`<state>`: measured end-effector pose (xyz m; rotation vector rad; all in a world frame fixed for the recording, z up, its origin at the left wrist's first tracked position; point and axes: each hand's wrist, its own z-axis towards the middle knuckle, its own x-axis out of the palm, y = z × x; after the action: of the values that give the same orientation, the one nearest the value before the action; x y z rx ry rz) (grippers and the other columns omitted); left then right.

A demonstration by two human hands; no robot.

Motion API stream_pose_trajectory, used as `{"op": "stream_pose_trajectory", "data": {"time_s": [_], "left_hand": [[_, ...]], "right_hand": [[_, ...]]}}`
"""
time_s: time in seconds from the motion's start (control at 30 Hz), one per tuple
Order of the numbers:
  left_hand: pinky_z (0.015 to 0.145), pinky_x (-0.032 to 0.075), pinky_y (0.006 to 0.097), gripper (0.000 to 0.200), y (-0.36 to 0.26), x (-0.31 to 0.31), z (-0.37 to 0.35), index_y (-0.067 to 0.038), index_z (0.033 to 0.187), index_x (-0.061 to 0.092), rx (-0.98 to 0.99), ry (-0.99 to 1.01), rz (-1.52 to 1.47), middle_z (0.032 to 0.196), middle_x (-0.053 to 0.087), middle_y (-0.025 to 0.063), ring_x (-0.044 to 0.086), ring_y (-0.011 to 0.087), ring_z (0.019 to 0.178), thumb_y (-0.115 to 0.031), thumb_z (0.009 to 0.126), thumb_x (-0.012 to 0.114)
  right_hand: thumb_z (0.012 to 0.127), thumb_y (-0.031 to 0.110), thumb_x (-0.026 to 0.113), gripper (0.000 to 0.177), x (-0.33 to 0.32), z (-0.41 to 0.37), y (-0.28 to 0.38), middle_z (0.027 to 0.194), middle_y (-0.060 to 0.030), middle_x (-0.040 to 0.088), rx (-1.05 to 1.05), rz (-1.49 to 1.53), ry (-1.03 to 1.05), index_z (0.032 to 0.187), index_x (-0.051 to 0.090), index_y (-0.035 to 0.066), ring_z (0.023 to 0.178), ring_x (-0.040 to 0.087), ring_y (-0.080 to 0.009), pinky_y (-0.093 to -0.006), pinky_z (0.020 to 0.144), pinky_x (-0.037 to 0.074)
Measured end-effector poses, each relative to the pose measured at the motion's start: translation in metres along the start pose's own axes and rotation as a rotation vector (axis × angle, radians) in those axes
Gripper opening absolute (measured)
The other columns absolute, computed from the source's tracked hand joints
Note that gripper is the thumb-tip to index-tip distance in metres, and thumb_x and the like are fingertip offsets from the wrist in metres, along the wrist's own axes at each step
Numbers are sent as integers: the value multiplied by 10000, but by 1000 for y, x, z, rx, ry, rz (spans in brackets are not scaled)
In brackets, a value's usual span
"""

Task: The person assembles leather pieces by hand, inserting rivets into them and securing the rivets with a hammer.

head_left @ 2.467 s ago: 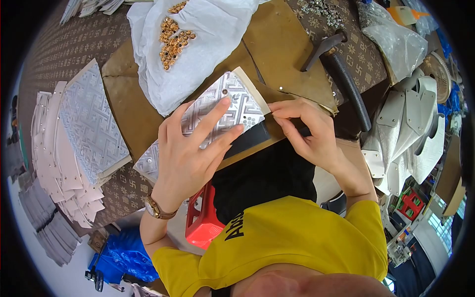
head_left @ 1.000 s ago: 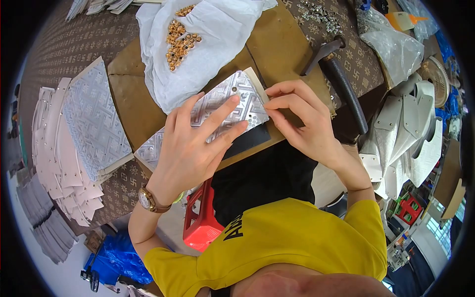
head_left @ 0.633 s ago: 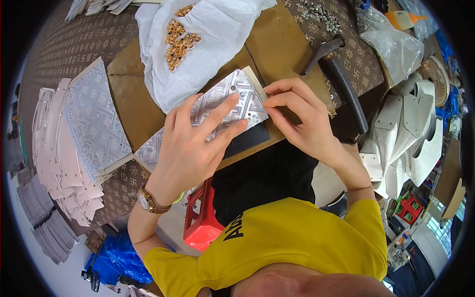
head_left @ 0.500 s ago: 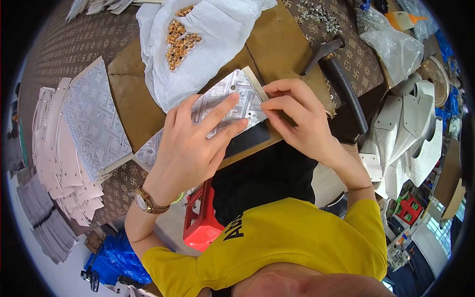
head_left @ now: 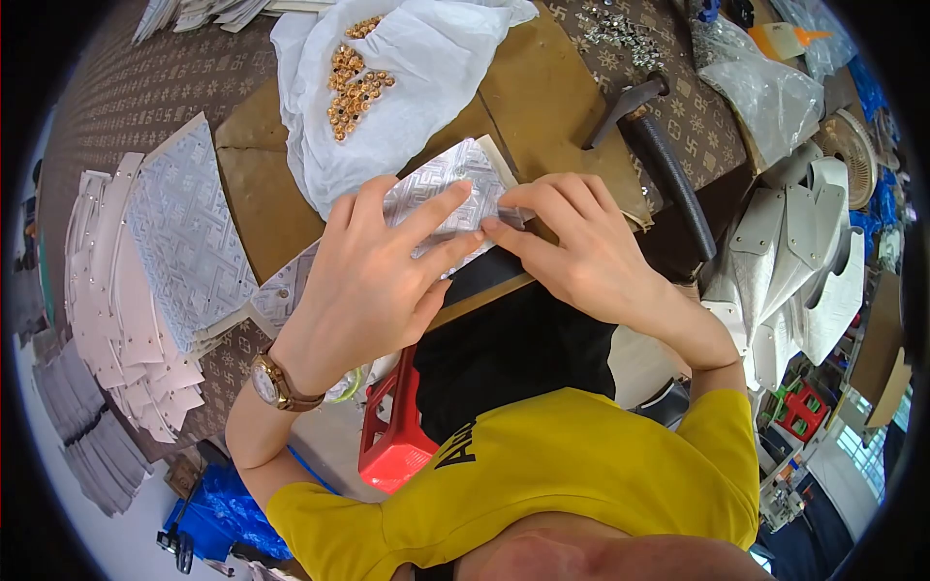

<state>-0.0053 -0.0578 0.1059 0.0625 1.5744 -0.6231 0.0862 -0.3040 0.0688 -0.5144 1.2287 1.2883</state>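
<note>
A silver-white panel with a raised geometric pattern [head_left: 436, 189] lies under both hands on a brown sheet [head_left: 538, 77]. My left hand [head_left: 373, 261], with a watch on its wrist, rests on the panel, its fingers spread and touching the surface. At the panel's right edge, my right hand [head_left: 576, 237] has thumb and fingers closed on the pale border near the corner. Whether a small part is between those fingertips is hidden. A black slab [head_left: 480, 278] shows beneath the panel's near edge.
Gold studs [head_left: 351, 97] lie on white paper [head_left: 417, 73] behind the panel. A black-handled hammer [head_left: 675, 184] lies to the right, silver studs [head_left: 625, 37] beyond it. Patterned panels [head_left: 184, 228] and pale studded pieces [head_left: 111, 290] are stacked left; white pieces [head_left: 785, 252] pile right.
My right hand has shifted slightly left and down along the panel's edge, its fingers closing together at the corner. My left hand stays on the panel, its wrist moved slightly left.
</note>
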Motion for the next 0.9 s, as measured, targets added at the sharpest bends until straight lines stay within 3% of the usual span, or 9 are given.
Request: {"op": "stream_pose_trajectory", "data": {"time_s": [0.1,0.23,0.37,0.53,0.63,0.67,0.73,0.87,0.9], "left_hand": [[1037,484,495,501,2,0,1,-239,1259,758,14,-8,4,1567,561,-20,535,434,1210,-121,775,810],[1043,485,492,476,3,1,-2,-231,1246,765,11,-11,9,1568,561,-29,534,433,1213,-127,783,810],[1046,486,489,462,6,2,-2,-225,1243,769,15,-13,-11,1568,560,-35,533,431,1218,-134,791,810],[1019,479,484,404,10,4,-5,-180,1204,786,47,-35,-34,1543,569,-5,534,412,1227,-135,804,799],[1035,504,485,438,13,5,-6,-216,1215,779,31,-38,-38,1561,564,-49,541,414,1223,-145,785,816],[1033,509,485,432,14,7,-6,-216,1209,781,32,-46,-38,1559,565,-51,543,410,1223,-149,784,819],[1028,518,486,421,15,9,-7,-215,1196,785,36,-53,-42,1556,567,-54,549,403,1223,-157,781,824],[1030,523,488,410,16,9,-7,-211,1186,789,40,-57,-49,1547,572,-54,554,395,1221,-166,780,828],[1030,523,488,410,16,8,-6,-211,1186,789,40,-58,-47,1547,572,-54,554,395,1221,-166,780,828]], "right_hand": [[750,20,814,361,-10,-7,-12,1157,-101,670,109,48,-86,1102,753,75,1025,634,-324,-420,868,511],[896,81,802,261,-40,-28,-47,1082,-123,674,447,-403,-298,1130,700,31,1005,636,-323,-418,856,519],[965,150,767,231,-34,-76,-82,1068,-138,660,708,-404,-152,1126,671,14,986,631,-338,-425,839,516],[1028,204,712,223,-39,-75,-76,978,-108,661,560,-445,-155,1099,647,3,834,650,-266,-387,723,519],[1059,191,668,208,-45,-76,-56,809,-61,636,828,180,-183,1078,622,-11,679,614,-159,-322,593,471],[1059,191,668,208,-50,-70,-42,809,-61,636,820,178,-179,1078,622,-11,679,614,-159,-322,593,471],[1108,269,575,290,-63,-56,-7,672,-16,573,1045,959,-242,1056,611,-14,569,546,-74,-251,523,407],[1130,390,476,435,-74,-50,16,638,-40,568,780,629,178,1063,618,-15,550,579,-107,-267,529,421],[1130,390,476,435,-81,-47,20,638,-40,568,777,629,177,1063,618,-15,550,579,-107,-267,529,421]]}}
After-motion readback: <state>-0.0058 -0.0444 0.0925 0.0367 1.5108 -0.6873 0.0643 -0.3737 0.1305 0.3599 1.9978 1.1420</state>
